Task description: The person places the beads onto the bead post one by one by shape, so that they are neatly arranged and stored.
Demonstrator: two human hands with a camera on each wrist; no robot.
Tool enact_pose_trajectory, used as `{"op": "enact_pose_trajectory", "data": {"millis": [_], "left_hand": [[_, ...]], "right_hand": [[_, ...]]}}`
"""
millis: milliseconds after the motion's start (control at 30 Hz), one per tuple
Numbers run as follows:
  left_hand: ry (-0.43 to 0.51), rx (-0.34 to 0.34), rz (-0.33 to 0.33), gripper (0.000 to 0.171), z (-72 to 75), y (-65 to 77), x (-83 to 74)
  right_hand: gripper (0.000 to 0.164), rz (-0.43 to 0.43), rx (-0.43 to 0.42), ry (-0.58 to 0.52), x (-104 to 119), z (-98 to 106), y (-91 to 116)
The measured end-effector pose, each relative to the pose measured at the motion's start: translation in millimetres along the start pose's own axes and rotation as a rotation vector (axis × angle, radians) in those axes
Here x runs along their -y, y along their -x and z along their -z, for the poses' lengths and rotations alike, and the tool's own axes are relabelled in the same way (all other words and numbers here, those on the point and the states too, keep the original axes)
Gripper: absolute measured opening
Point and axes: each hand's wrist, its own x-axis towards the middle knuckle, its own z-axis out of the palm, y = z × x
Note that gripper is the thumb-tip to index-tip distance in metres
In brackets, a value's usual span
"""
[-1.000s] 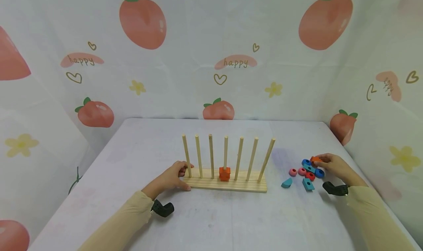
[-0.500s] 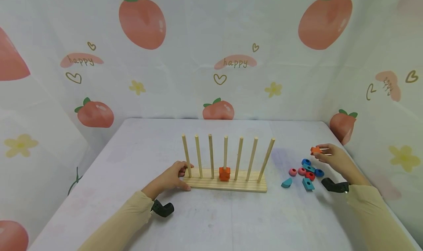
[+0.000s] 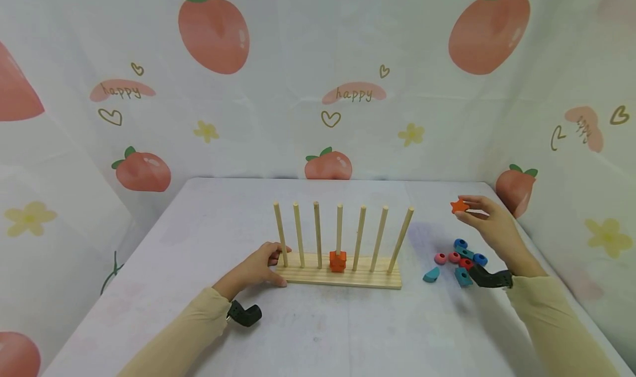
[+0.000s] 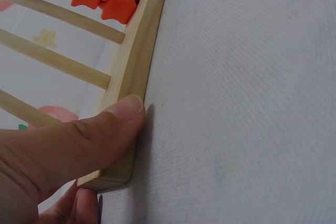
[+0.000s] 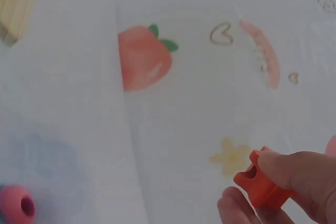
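Observation:
Between thumb and fingers, my right hand (image 3: 489,222) pinches an orange star-shaped bead (image 3: 459,206), raised above the table at the right. In the right wrist view the same star bead (image 5: 261,184) shows a hole. My left hand (image 3: 255,269) grips the left end of a wooden peg board (image 3: 343,279); the left wrist view has the thumb (image 4: 113,124) along the board's edge and fingers at its end. Several upright pegs stand on the board. Orange star beads (image 3: 338,261) sit at the foot of the middle peg, two of them showing in the left wrist view.
Below the right hand lies a loose group of beads: pink round ones (image 3: 440,259), blue ones (image 3: 460,244), a red one (image 3: 466,264), a teal half-round (image 3: 431,275) and a teal block (image 3: 464,277). A printed cloth wall (image 3: 278,128) closes off the table's back.
My right hand has lifted the orange star bead from the group and carried it up and slightly left. The left hand has stayed on the board's end.

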Motion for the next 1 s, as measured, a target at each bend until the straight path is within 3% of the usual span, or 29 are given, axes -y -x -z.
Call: {"op": "enact_pose_trajectory", "data": {"millis": [167, 400, 767, 900, 1000], "left_hand": [[0.004, -0.005, 0.012, 0.074, -0.7, 0.1, -0.7], [0.006, -0.012, 0.014, 0.074, -0.2, 1.2, -0.8], [0.017, 0.005, 0.007, 0.074, 0.7, 1.2, -1.2], [0.022, 0.017, -0.012, 0.074, 1.0, 0.1, -0.4], [0.021, 0.018, -0.019, 0.074, 0.9, 0.4, -1.1]], "right_hand": [[0.054, 0.064, -0.058, -0.031, 20.7, -6.3, 5.0], [0.039, 0.212, -0.127, -0.21, 44.7, -18.6, 7.2], [0.037, 0.318, -0.22, -0.264, 76.3, -29.8, 19.4], [0.038, 0.356, -0.222, -0.289, 87.6, -32.8, 25.6], [0.038, 0.412, -0.188, -0.372, 94.3, -34.7, 29.3]]}}
